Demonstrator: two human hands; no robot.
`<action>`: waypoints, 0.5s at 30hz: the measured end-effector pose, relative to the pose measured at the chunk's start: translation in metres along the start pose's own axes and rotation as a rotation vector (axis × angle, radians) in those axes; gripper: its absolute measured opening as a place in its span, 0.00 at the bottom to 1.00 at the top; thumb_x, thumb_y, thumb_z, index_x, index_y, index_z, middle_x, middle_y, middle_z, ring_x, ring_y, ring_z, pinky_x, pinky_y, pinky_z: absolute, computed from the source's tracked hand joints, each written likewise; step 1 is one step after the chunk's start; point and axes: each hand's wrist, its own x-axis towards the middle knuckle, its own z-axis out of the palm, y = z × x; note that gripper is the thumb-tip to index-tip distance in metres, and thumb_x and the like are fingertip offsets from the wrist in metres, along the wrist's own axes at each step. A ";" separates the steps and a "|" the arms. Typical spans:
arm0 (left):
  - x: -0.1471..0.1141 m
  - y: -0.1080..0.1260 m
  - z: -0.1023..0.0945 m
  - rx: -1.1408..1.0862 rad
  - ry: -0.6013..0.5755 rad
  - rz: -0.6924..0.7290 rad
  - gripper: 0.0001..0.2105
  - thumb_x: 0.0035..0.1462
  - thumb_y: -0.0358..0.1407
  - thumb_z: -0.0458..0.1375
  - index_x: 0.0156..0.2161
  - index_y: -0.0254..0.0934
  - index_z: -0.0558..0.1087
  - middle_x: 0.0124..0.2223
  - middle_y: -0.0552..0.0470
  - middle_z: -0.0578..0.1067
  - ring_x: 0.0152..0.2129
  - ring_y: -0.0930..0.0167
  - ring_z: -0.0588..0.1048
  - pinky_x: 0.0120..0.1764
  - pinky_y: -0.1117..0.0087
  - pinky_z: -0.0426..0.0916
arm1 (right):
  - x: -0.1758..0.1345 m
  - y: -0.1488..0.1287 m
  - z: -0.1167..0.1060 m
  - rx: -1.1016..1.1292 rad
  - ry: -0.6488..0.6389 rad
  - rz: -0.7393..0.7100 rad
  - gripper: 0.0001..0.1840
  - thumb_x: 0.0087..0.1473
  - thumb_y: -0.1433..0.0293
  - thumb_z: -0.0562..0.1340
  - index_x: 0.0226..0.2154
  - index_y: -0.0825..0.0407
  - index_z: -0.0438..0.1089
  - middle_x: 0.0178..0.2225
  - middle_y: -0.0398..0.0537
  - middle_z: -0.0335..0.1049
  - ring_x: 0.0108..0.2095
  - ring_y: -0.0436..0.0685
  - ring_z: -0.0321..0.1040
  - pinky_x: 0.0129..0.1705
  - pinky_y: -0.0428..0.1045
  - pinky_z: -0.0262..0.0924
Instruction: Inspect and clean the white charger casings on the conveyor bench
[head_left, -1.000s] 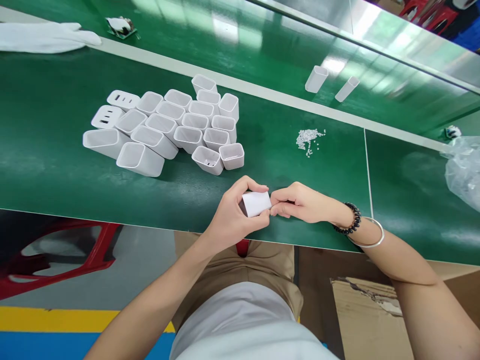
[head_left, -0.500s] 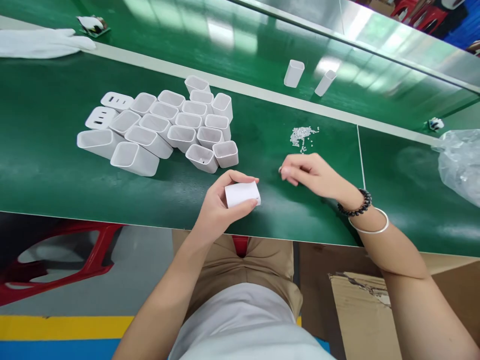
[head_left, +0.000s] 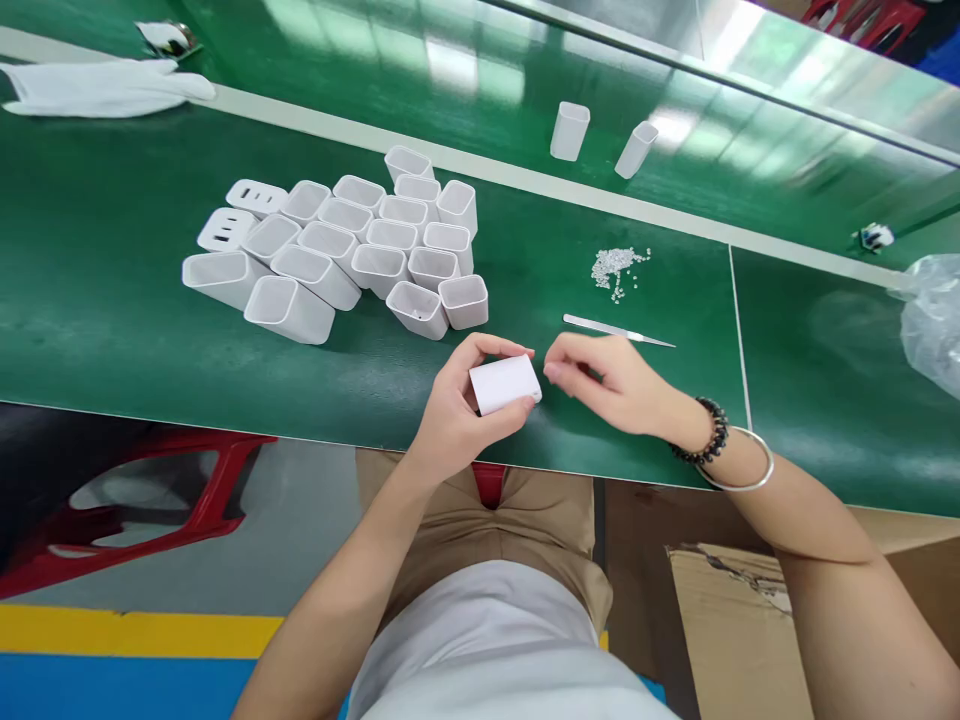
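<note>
In the head-camera view, a person at a green table (head_left: 532, 265) is gripping a white casing (head_left: 506, 383) in the left hand (head_left: 459, 410), thumb along the near edge and fingers around the far one. The casing is lying close to the table's near edge, its long axis running roughly left to right and its right end slanting a little away from the body. That end is facing the right hand (head_left: 611, 385), whose curled thumb and forefinger are hovering just beside it, apart from the casing; whether they are pinching anything small cannot be told. The left hand, wrapping the opposite end, is the nearer one. Tweezers (head_left: 600, 326) are lying just beyond the right hand, a pile of clear bits (head_left: 611, 265) is sitting farther out, and a cluster of open casings (head_left: 292, 315) is standing to the left.
</note>
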 end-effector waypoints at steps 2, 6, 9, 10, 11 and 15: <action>0.000 0.000 0.000 0.006 -0.001 0.040 0.16 0.46 0.32 0.68 0.42 0.37 0.72 0.43 0.50 0.77 0.30 0.75 0.72 0.29 0.77 0.68 | -0.003 -0.008 0.007 0.148 -0.078 -0.003 0.16 0.69 0.65 0.53 0.29 0.52 0.62 0.21 0.37 0.59 0.20 0.46 0.51 0.25 0.44 0.48; 0.000 -0.003 -0.001 0.010 -0.004 0.094 0.16 0.47 0.30 0.67 0.42 0.37 0.71 0.43 0.50 0.77 0.29 0.76 0.71 0.28 0.78 0.66 | -0.007 -0.009 0.014 0.272 -0.103 -0.030 0.17 0.69 0.66 0.53 0.27 0.53 0.62 0.21 0.38 0.60 0.22 0.45 0.51 0.26 0.43 0.48; 0.000 -0.005 -0.001 0.023 -0.002 0.131 0.16 0.46 0.29 0.67 0.41 0.36 0.71 0.43 0.50 0.76 0.31 0.75 0.72 0.28 0.77 0.66 | -0.007 -0.009 0.016 0.288 -0.090 -0.048 0.16 0.68 0.67 0.54 0.28 0.53 0.62 0.21 0.38 0.60 0.21 0.44 0.49 0.25 0.43 0.47; 0.000 -0.006 -0.001 0.025 0.000 0.139 0.16 0.45 0.28 0.67 0.41 0.36 0.71 0.43 0.50 0.75 0.31 0.75 0.72 0.29 0.77 0.66 | -0.007 -0.009 0.016 0.288 -0.083 -0.049 0.15 0.67 0.68 0.54 0.28 0.53 0.62 0.20 0.37 0.60 0.21 0.44 0.49 0.25 0.43 0.47; -0.001 -0.006 -0.001 0.029 0.003 0.143 0.16 0.45 0.28 0.67 0.41 0.36 0.71 0.43 0.50 0.75 0.31 0.75 0.72 0.29 0.77 0.66 | -0.007 -0.009 0.017 0.291 -0.077 -0.051 0.15 0.67 0.69 0.54 0.28 0.53 0.62 0.20 0.37 0.59 0.21 0.44 0.48 0.25 0.42 0.47; -0.001 -0.007 -0.002 0.036 0.003 0.150 0.16 0.45 0.28 0.66 0.40 0.36 0.71 0.42 0.50 0.73 0.33 0.74 0.73 0.30 0.76 0.66 | -0.009 -0.009 0.022 0.326 -0.059 -0.039 0.13 0.65 0.70 0.55 0.28 0.53 0.61 0.20 0.37 0.59 0.21 0.44 0.48 0.24 0.42 0.47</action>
